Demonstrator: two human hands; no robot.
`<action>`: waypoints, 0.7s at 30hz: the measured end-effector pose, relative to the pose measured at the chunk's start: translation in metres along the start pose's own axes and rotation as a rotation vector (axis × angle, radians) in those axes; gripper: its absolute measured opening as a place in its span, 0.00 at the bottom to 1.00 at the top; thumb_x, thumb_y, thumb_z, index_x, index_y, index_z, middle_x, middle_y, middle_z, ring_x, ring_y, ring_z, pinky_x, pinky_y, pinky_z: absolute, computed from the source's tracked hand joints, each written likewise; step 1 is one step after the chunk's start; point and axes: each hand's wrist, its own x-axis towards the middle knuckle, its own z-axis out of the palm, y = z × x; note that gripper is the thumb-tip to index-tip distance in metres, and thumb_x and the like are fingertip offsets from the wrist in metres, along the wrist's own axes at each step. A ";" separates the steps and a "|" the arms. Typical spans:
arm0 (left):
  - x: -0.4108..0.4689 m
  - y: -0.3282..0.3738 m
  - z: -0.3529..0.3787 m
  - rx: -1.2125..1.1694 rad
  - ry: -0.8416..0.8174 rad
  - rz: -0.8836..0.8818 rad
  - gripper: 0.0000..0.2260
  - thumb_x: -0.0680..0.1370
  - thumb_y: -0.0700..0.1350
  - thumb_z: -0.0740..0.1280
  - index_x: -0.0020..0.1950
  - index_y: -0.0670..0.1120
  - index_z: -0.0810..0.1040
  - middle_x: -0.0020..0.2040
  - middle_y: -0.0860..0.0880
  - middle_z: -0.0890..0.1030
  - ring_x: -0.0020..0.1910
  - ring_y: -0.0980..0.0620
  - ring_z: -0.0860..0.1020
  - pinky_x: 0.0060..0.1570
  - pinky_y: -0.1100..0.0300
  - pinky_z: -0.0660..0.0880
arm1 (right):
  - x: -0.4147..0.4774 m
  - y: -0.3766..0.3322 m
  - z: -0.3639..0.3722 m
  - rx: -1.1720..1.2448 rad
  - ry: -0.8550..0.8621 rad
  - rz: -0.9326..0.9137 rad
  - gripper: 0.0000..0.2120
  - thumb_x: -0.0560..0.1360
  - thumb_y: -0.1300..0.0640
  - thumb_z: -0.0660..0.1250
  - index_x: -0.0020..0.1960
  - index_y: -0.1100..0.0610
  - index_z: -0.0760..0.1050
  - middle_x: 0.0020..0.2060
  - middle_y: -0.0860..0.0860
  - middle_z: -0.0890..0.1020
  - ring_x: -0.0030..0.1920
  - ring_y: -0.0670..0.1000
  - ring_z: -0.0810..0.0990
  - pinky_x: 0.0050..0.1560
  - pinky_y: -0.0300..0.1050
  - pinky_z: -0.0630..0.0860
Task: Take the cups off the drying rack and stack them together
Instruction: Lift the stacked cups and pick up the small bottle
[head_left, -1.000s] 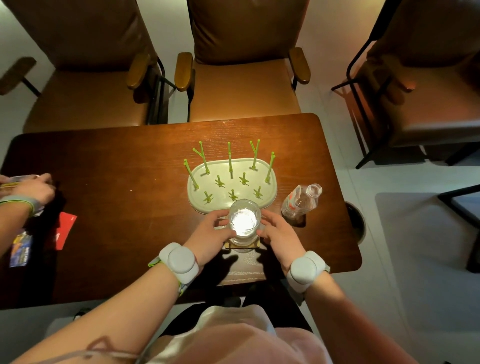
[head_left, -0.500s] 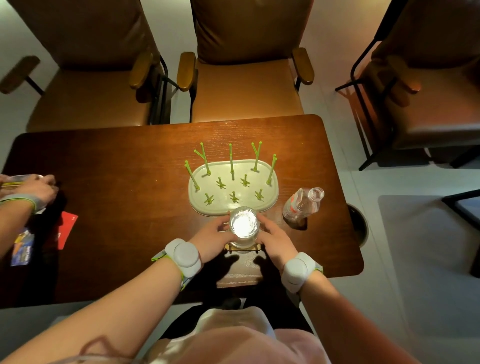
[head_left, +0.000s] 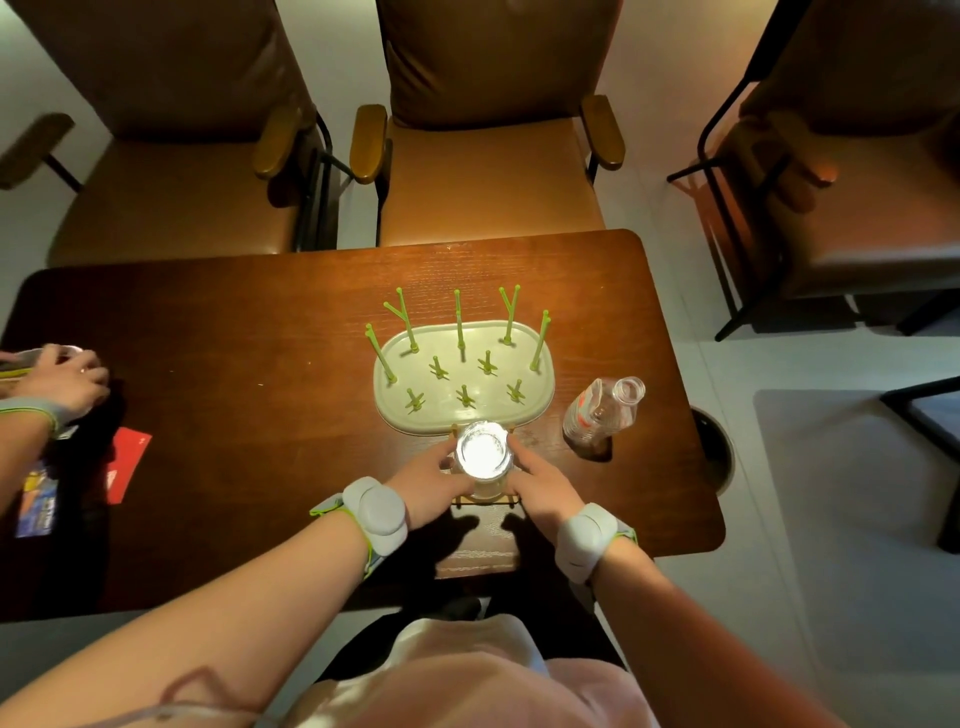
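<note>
On the dark wooden surface (head_left: 260, 338), the pale oval drying rack (head_left: 540, 410) bears ten green pegs and no cups, while left hand (head_left: 431, 486) and right hand (head_left: 543, 488) clasp the clear glass cup stack (head_left: 483, 457) beside one empty, uncapped plastic bottle (head_left: 602, 410).

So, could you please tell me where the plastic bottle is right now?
In the head view, the plastic bottle stands on the table, just right of the drying rack and beyond the right hand.
</note>
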 end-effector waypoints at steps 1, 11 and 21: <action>-0.001 0.000 -0.001 0.003 -0.008 0.003 0.31 0.72 0.43 0.68 0.75 0.55 0.65 0.66 0.46 0.74 0.63 0.48 0.74 0.67 0.52 0.68 | 0.000 0.000 0.000 0.005 0.002 -0.004 0.33 0.71 0.63 0.59 0.75 0.46 0.61 0.69 0.50 0.71 0.53 0.48 0.72 0.48 0.39 0.68; -0.007 -0.007 0.011 -0.165 0.081 0.052 0.33 0.71 0.41 0.69 0.75 0.48 0.64 0.70 0.49 0.72 0.64 0.52 0.74 0.63 0.56 0.70 | 0.000 -0.006 0.002 0.069 0.060 0.001 0.25 0.72 0.63 0.61 0.69 0.50 0.70 0.60 0.49 0.76 0.58 0.52 0.75 0.41 0.38 0.71; -0.006 -0.006 0.011 -0.179 0.089 0.048 0.34 0.71 0.41 0.70 0.76 0.49 0.62 0.69 0.48 0.72 0.48 0.60 0.74 0.36 0.75 0.68 | 0.005 -0.017 0.007 0.026 0.015 -0.015 0.27 0.71 0.66 0.59 0.69 0.54 0.70 0.63 0.50 0.77 0.62 0.52 0.73 0.58 0.46 0.69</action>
